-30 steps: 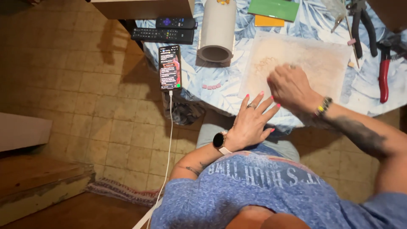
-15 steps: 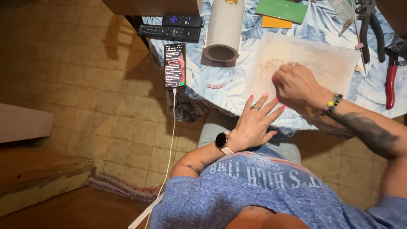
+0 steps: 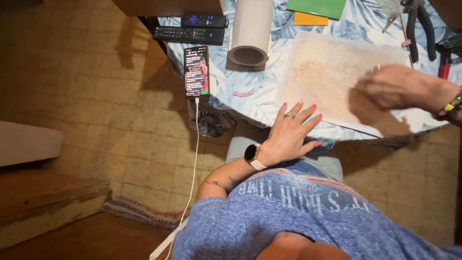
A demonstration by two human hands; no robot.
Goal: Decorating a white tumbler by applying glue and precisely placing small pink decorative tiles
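A phone (image 3: 196,71) lies at the edge of the bench (image 3: 269,98), its screen lit, and a white cable (image 3: 192,168) hangs down from it toward the floor (image 3: 86,96). Two black remotes (image 3: 190,34) lie side by side near the far corner. A pale roll (image 3: 250,29) lies next to them, open end facing us. Small pink pieces (image 3: 244,93) sit in a row just below the roll. Green card (image 3: 316,6) and orange card (image 3: 311,19) lie farther back. Black pliers (image 3: 419,24) rest at the right.
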